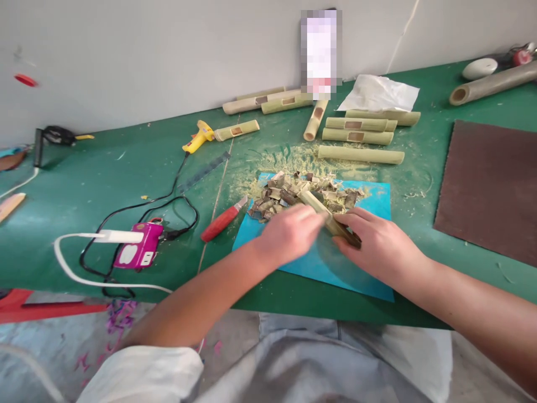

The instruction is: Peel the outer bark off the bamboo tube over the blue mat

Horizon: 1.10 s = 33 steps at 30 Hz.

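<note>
A short bamboo tube (pixel 343 230) lies slantwise over the blue sheet (pixel 335 274), its far end over a heap of bamboo chips (pixel 272 196). My right hand (pixel 377 240) grips the near part of the tube, thumb below and fingers over it. Against the tube's middle is my left hand (pixel 293 232), its fingers curled closed and slightly blurred. What the left fingers hold, if anything, is hidden. A red-handled knife (pixel 222 222) rests left of the sheet.
Several cut bamboo tubes (pixel 361 154) lie toward the back. A yellow glue gun (pixel 199 137) and a purple power adapter (pixel 140 246) with cables are on the left. At right lies a brown mat (pixel 490 190); a thicker bamboo pole (pixel 495 84) is behind it.
</note>
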Motion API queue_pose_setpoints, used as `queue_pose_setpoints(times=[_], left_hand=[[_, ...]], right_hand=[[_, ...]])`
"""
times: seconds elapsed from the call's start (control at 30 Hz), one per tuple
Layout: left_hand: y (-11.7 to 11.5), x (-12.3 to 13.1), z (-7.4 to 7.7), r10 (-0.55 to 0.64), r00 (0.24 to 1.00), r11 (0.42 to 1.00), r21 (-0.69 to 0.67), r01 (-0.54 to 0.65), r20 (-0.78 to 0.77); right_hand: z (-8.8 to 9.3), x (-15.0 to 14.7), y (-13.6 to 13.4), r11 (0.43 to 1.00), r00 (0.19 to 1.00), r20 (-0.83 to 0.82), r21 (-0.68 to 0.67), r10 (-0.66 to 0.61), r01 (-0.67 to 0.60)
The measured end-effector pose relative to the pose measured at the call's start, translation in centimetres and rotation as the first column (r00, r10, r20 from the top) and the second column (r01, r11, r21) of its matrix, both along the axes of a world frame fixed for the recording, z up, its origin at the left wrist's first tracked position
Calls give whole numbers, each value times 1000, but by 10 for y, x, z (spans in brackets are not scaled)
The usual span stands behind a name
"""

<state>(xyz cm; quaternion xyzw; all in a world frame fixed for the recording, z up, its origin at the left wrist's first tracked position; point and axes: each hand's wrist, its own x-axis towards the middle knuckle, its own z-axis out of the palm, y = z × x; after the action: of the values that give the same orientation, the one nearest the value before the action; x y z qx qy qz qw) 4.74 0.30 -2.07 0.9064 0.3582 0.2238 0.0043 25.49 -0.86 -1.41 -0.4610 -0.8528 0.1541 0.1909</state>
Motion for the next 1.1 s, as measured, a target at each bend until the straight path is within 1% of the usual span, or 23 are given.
queue_pose_setpoints(times=[0.1, 0.13, 0.23, 0.27, 0.37, 0.4, 0.5, 0.53, 0.63, 0.67, 0.77, 0.8, 0.87, 0.93, 0.97, 1.07, 1.1], left_hand=[[3, -4, 0, 115, 993, 993, 33, -116, 32], [3, -5, 0, 114, 993, 993, 41, -115, 25], [2, -5, -1, -12, 1000, 1000, 10, 13, -8], [2, -5, -1, -15, 1000, 1000, 5, 15, 1], [2, -5, -1, 90, 995, 995, 39, -92, 44], [2, -5, -1, 91, 995, 994, 51, -94, 44], [2, -3, -1, -18, 1000, 999, 35, 18, 20], [2, -3, -1, -22, 999, 999, 30, 21, 25], [4, -4, -1, 78, 996, 995, 61, -81, 49], [3, -4, -1, 85, 995, 993, 73, -89, 48], [1, -3, 0, -13, 1000, 999, 38, 13, 15], [1, -3, 0, -25, 1000, 1000, 19, 25, 17], [0, -3, 0, 45, 998, 999, 8, -46, 46], [-1, -2, 1, 108, 992, 993, 31, -110, 68], [-3, -1, 1, 99, 993, 994, 37, -101, 63], [-7, 3, 1, -42, 999, 999, -19, 42, 19], [-7, 4, 1, -66, 998, 997, -42, 67, 24]], right_hand=[[0, 0, 0, 1000, 1000, 6, -12, -14, 14], [0, 0, -1, 1000, 1000, 8, -12, -16, 16], [0, 0, 0, 1000, 1000, 4, -7, -4, 4], [0, 0, 0, 1000, 1000, 1, -7, -1, 1], [1, 1, 0, 1000, 1000, 4, -8, -1, 1], [1, 0, 1, 1000, 1000, 7, -9, -1, 1], [1, 0, 1, 1000, 1000, 8, -21, 3, -3], [1, 0, 1, 1000, 1000, 7, -23, 2, -2], [0, 0, 1, 1000, 1000, 8, -20, -6, 6], [0, 0, 1, 1000, 1000, 8, -17, -1, 1], [-1, 1, 1, 1000, 1000, 2, -5, 23, -23], [-1, 1, 1, 1000, 1000, 1, 0, 26, -26], [-1, 1, 2, 1000, 1000, 2, 12, 15, -15], [-1, 1, 2, 1000, 1000, 5, 21, 8, -8], [-1, 1, 2, 1000, 1000, 6, 23, 11, -11], [-2, 1, 2, 1000, 1000, 6, 15, 26, -26], [-2, 1, 2, 1000, 1000, 6, 6, 23, -23]])
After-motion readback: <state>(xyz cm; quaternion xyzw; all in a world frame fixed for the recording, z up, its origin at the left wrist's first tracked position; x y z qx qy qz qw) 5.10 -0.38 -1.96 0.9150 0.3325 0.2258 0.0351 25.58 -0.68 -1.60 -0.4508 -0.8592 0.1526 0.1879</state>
